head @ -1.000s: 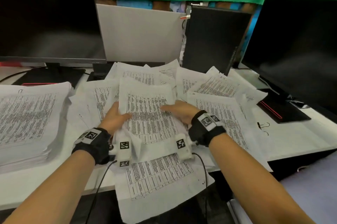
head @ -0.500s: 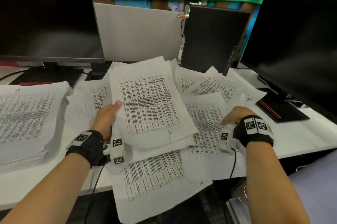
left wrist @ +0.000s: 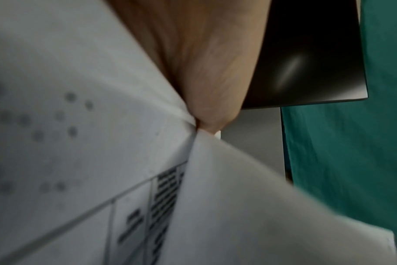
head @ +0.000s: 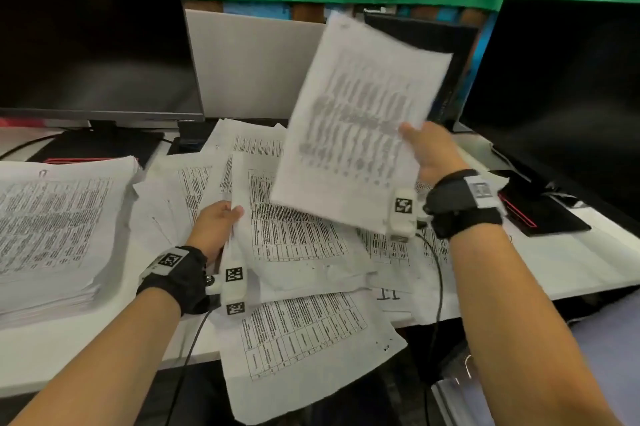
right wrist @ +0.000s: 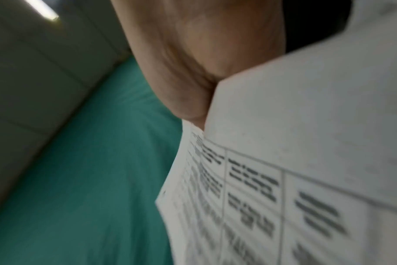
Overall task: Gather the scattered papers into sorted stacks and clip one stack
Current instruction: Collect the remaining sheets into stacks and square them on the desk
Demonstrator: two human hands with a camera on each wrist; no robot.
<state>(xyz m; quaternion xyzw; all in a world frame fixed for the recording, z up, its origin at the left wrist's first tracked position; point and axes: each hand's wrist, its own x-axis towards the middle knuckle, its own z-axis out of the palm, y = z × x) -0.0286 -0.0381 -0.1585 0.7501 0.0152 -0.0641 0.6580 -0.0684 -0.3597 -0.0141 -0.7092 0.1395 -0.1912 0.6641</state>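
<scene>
Printed table sheets lie scattered over the white desk (head: 41, 356). My left hand (head: 218, 224) grips the left edge of a small bundle of sheets (head: 294, 217) lying over the pile; the left wrist view shows paper (left wrist: 79, 161) pinched against the hand (left wrist: 206, 71). Above the middle of the desk, my right hand (head: 429, 152) holds a motion-blurred sheet (head: 360, 120) by its right edge. In the right wrist view that sheet (right wrist: 306, 143) sits against the hand (right wrist: 204, 53). A tall stack of papers (head: 52, 217) stands at the left.
Black monitors stand at the left (head: 93, 27) and right (head: 568, 96), with a black box (head: 446, 55) and a white panel (head: 249, 62) between them. One sheet (head: 304, 349) hangs over the desk's front edge. A red-edged monitor base (head: 540, 214) lies at the right.
My right hand left the papers at the right and lifted a sheet high over the pile. The left hand keeps its grip; its bundle has dropped lower onto the pile.
</scene>
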